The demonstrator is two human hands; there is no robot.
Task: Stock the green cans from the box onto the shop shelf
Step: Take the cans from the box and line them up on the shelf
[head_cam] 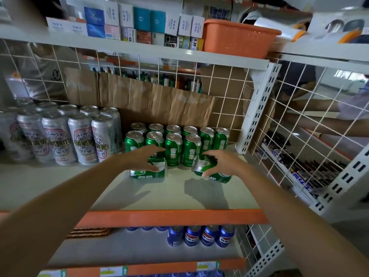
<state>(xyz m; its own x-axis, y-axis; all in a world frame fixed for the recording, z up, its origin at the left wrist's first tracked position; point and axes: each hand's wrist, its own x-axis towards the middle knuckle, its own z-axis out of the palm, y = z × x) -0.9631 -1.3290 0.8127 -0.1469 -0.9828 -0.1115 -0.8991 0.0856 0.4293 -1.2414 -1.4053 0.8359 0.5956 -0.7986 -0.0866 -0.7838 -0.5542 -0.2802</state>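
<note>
Several upright green cans (173,148) stand in two rows at the back of the white shelf (169,196). My left hand (143,157) grips a green can (147,171) that lies tipped on its side on the shelf in front of the rows. My right hand (216,161) holds another green can (211,170), tilted, its top pointing left, just above the shelf. The box is not in view.
Tall silver cans (79,134) stand left of the green ones. Brown cardboard (151,100) lines the wire back grid. An orange basket (239,37) and small boxes sit on the shelf above. Blue cola cans (199,234) fill the shelf below. A wire side panel (299,126) closes the right.
</note>
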